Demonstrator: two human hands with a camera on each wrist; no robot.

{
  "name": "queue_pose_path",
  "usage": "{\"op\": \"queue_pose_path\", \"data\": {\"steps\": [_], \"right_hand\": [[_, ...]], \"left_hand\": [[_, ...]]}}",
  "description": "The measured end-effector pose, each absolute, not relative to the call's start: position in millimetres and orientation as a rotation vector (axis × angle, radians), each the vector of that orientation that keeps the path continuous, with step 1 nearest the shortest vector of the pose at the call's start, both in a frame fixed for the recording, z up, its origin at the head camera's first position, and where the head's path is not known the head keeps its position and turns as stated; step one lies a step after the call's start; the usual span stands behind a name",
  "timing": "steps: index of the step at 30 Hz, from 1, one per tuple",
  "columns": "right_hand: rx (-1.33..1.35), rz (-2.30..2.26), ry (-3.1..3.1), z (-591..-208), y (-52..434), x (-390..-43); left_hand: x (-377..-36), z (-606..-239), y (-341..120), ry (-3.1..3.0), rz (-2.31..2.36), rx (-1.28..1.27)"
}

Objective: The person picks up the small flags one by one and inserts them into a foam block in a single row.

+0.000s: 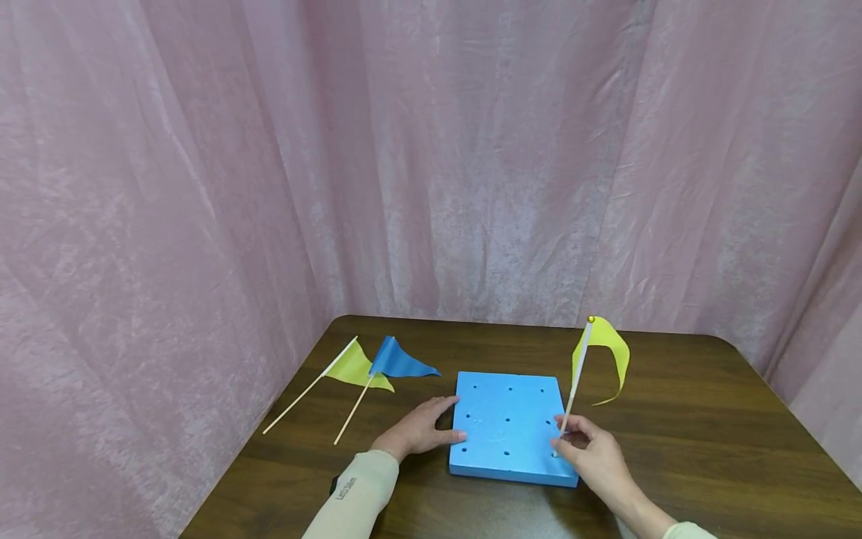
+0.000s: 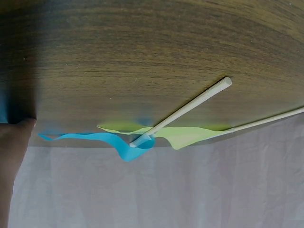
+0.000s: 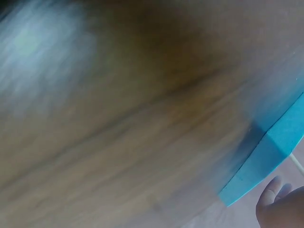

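Blue foam block steadied, yellow flag held at its near right corner

Right hand pinching the stick of an upright yellow flag over the foam block. Left hand flat against the block's left edge, fingers straight. Lying left on the wooden table: yellow-green flag, blue flag

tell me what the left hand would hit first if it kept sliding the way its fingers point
The left hand points right, fingers already against the left edge of the blue foam board. So it would likely just press into the board; beyond that stands the yellow flag held by the right hand.
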State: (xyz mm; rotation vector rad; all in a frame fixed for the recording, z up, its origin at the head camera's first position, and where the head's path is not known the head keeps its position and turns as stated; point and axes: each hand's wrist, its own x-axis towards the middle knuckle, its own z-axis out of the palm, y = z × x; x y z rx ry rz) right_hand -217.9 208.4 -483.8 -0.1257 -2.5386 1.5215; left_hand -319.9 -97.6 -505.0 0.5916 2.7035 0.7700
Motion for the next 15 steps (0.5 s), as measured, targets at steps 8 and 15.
{"op": "queue_pose_path", "data": {"steps": [8,15], "right_hand": [[-0.094,1.517,-2.641,-478,227,-214],[0.065,1.437,-2.805,-485,255,-219]], "left_hand": [[-320,-504,-96,2.698,0.773,0.593],[-319,-504,-98,2.697,0.78,0.6]]}}
